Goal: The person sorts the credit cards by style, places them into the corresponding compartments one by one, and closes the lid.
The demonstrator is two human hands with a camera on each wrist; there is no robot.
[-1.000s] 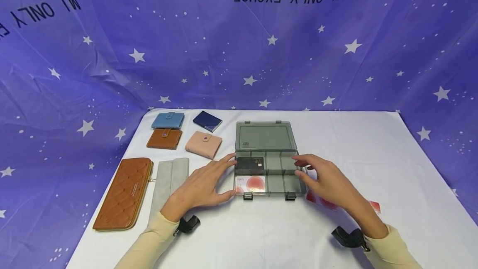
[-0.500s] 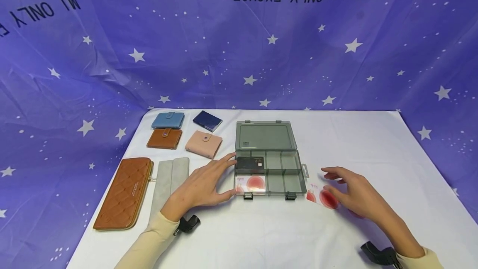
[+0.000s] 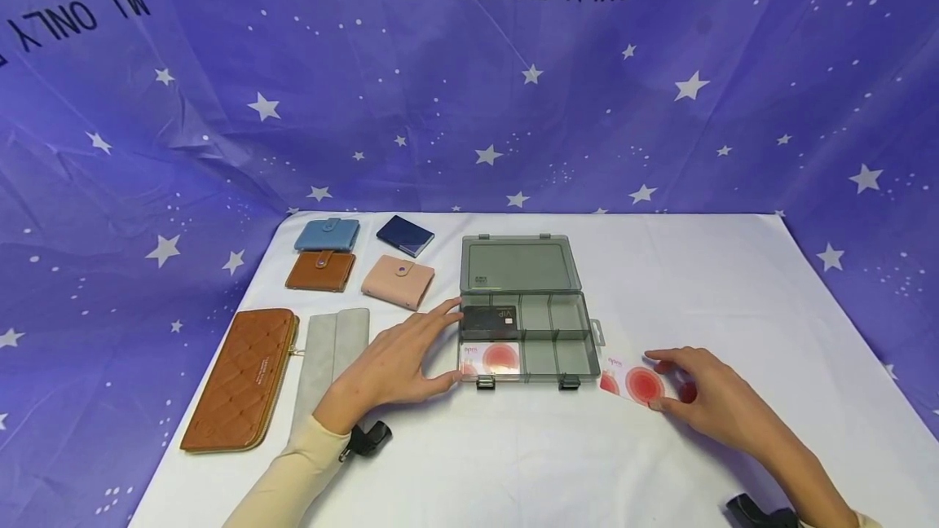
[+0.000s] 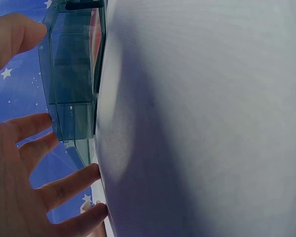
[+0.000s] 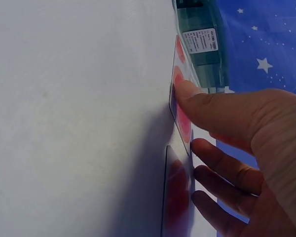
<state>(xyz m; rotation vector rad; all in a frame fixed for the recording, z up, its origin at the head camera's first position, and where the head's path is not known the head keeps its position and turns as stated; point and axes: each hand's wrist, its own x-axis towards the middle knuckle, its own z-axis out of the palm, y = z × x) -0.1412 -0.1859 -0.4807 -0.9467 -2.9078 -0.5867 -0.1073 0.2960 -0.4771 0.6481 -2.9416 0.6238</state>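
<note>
Card (image 3: pixel 637 383) under right hand (image 3: pixel 704 398) — second card (image 5: pixel 177 197) mostly hidden, blurred

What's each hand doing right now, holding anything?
Left hand: open, fingers straight, resting against the left side of the organizer box.
Right hand: pinching the red-circle card lying on the table.

My left hand (image 4: pixel 19 173) is spread open beside the see-through grey plastic box (image 4: pixel 74 74). My thumb sits by its near end. The box rests on the white table (image 4: pixel 202 123).
</note>
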